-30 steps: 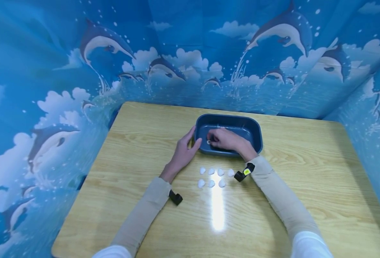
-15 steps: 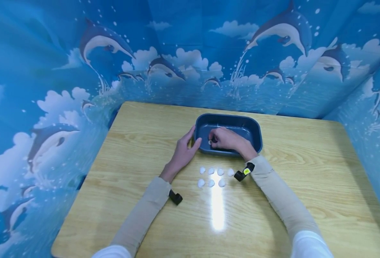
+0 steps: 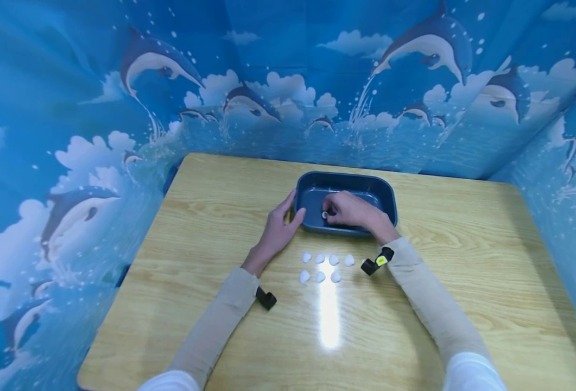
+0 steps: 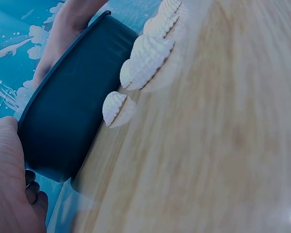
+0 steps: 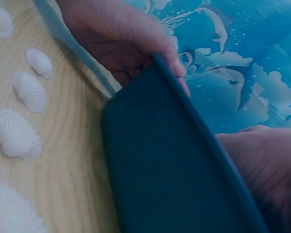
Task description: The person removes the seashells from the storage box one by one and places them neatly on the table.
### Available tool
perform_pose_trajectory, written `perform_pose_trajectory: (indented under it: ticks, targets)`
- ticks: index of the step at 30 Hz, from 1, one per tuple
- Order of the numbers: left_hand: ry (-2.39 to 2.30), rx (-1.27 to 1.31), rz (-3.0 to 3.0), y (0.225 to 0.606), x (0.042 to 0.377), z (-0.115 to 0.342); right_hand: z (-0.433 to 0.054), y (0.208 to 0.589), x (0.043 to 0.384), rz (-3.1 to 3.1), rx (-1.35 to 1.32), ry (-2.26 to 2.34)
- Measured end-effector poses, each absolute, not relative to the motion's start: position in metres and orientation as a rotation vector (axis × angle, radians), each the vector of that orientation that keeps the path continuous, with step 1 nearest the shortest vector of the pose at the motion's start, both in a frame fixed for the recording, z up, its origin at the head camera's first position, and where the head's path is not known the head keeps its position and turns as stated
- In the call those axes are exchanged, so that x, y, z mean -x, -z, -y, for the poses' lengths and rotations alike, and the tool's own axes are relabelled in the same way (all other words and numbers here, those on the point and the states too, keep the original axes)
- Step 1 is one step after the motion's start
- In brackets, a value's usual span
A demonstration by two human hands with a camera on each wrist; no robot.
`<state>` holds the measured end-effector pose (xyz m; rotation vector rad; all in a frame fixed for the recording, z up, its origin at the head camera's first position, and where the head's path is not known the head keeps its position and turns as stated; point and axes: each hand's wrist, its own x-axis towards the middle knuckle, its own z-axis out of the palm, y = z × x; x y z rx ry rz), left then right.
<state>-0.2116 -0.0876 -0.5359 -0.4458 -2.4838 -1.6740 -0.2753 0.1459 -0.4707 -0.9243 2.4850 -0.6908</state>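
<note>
A dark blue rectangular basin (image 3: 312, 227) stands on the wooden table. My left hand (image 3: 279, 231) holds its near left corner, fingers along the left side and thumb at the rim. Inside the basin my right hand (image 3: 348, 209) pinches a small white shell (image 3: 324, 215) between thumb and fingertips, close over the bottom. In both wrist views the outer wall of the basin (image 4: 75, 107) hides most of the right hand and what it holds. On the near side lie white ridged seashells (image 3: 334, 259) in two rows.
The table (image 3: 219, 206) has a pale wood top with a bright light reflection in front of the shells. Blue dolphin-print curtains (image 3: 278, 65) hang around its back and sides. Both wrists carry small black cameras (image 3: 266, 298).
My right hand has moved a little to the right inside the basin, with the small white shell still pinched. The left hand, basin and shells on the table have stayed in place.
</note>
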Motion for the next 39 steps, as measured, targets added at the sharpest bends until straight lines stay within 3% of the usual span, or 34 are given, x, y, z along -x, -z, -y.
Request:
perform_pose_trajectory:
  ticks: [20, 39]
  targets:
    - [1.688, 0.474, 2.437, 0.537, 0.212, 0.087, -0.188, 0.424, 0.246, -2.629, 0.809, 0.722]
    - [1.69, 0.466, 2.442, 0.535, 0.211, 0.085, -0.219, 0.408, 0.179, -2.727, 0.766, 0.819]
